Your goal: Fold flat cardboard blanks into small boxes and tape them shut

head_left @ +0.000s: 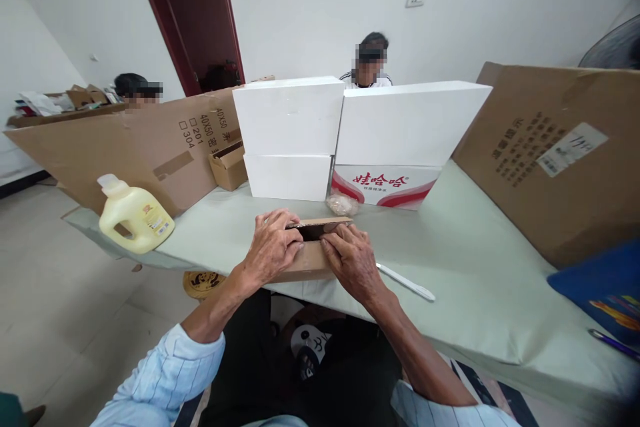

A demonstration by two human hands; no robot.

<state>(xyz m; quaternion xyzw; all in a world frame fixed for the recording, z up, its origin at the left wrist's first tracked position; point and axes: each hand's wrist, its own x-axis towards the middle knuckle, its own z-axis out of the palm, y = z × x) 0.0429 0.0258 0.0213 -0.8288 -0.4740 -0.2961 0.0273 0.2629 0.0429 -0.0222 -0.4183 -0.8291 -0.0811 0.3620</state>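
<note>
- Left hand (273,245) clamped the box (311,260), fingers curled over its top edge.
- Right hand (353,260) clamped it too, fingers together.
- A stick (406,283) lay just right of them.

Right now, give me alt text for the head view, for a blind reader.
The left hand and right hand hold a cardboard box at the table's near edge. A white tool lies right of it, a yellow bottle left, white boxes behind.

I see a small box (310,260) of dull brown cardboard. The table cover (470,267) looks like soft, matt cloth. The bottle (135,217) is smooth, shiny plastic. The white boxes (290,113) look smooth and matt.
</note>
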